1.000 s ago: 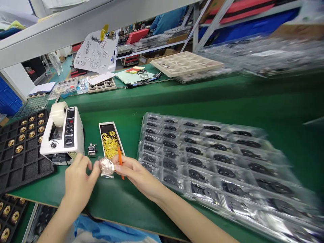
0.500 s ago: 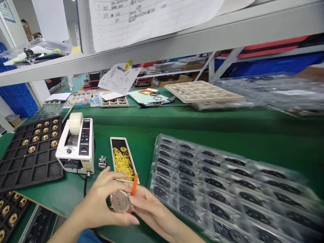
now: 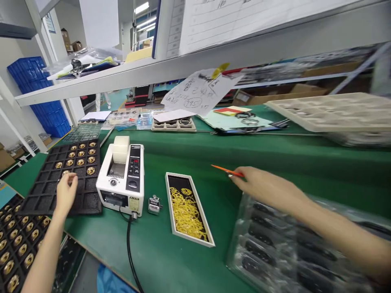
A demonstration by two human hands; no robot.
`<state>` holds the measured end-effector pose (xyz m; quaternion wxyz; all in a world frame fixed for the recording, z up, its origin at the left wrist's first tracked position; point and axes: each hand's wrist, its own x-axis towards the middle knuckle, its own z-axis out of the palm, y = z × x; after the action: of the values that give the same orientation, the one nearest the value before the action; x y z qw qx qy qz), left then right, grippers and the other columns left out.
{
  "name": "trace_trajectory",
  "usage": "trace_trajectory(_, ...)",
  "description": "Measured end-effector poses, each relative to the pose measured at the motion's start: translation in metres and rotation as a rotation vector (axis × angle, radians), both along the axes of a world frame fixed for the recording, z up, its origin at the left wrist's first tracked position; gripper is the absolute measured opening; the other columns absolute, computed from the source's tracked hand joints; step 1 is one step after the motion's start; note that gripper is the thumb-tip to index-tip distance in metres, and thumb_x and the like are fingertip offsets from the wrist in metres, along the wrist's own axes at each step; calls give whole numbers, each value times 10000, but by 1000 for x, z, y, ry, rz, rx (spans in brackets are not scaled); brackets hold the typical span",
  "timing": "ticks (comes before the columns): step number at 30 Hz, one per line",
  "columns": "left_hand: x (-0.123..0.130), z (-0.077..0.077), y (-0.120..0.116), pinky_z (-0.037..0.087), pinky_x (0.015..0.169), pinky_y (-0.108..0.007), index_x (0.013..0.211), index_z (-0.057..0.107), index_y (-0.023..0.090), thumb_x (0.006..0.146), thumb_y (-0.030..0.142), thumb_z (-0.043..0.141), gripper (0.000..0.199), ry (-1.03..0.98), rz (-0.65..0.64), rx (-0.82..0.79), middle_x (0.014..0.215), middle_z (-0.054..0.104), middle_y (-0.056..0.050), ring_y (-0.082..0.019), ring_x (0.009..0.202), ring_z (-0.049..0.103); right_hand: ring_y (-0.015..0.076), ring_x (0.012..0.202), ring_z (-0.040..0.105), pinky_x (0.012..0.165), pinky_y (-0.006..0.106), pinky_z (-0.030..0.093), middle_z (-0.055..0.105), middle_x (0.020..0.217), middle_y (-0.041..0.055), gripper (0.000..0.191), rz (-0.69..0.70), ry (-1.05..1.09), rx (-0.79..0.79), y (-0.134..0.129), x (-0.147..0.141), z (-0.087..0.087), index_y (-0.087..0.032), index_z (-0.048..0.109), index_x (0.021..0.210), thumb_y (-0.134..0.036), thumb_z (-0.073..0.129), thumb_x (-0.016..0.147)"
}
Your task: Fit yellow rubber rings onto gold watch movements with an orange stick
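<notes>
Clasping pointed orange tool [image 3: 225,169] — right hand [image 3: 258,182]; left hand [image 3: 66,192], hold unclear — over gridded tray [image 3: 45,202].

gold part [image 3: 65,172]: partly hidden | clear tray [image 3: 238,240]: blurred, cut off below

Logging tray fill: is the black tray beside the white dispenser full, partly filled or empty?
Partly filled: gold pieces sit in several far compartments of the black tray, while its nearest row shows none.

Read 36 in red on the display [image 3: 135,161] of the tape dispenser [image 3: 121,183]. Note a circled handwritten number [image 3: 193,102], probably 795, on the hanging sheet [image 3: 200,90].
</notes>
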<state>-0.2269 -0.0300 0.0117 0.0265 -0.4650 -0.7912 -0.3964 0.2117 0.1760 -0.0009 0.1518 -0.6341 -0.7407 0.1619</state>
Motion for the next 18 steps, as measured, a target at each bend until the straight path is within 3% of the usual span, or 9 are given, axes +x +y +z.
trace_trajectory(4,-73,9,29,488,815,-383,694,630,173,701,240,584,82,26,53,-190,803,716,-118,-307,839,664,255,751,599,585,342,299,588,829,209,247,-87,-97,104,19,2,1,-126,568,614,-126,476,843)
trace_trajectory(8,-98,14,46,473,690,-313,551,542,210,597,153,620,107,57,22,-282,599,646,-40,-258,675,632,239,831,607,618,291,339,600,890,159,229,-108,-87,186,21,-4,7,-106,633,765,-224,478,884)
trace_trajectory(11,-104,24,48,443,622,-248,555,542,213,570,131,666,150,79,-11,-295,549,596,30,-194,609,591,238,810,595,618,289,363,617,941,149,218,-165,-56,236,19,3,18,-112,645,846,-230,466,887)
trace_trajectory(14,-101,42,45,409,584,-223,566,571,218,615,137,662,131,131,23,-241,514,531,53,-157,551,522,212,749,578,623,292,386,630,941,106,251,-161,29,280,-3,23,30,-153,643,849,-287,438,904)
trace_trajectory(16,-85,55,41,422,624,-240,621,585,219,695,173,626,96,202,109,-129,579,531,46,-149,585,505,193,690,560,604,292,386,634,895,82,302,-124,155,300,-26,34,34,-175,633,801,-340,410,919)
trace_trajectory(18,-50,66,34,459,693,-274,744,602,221,773,229,593,32,242,175,77,707,577,41,-140,653,536,192,644,551,578,296,377,633,826,75,346,-94,256,307,-50,39,30,-180,622,776,-404,404,925)
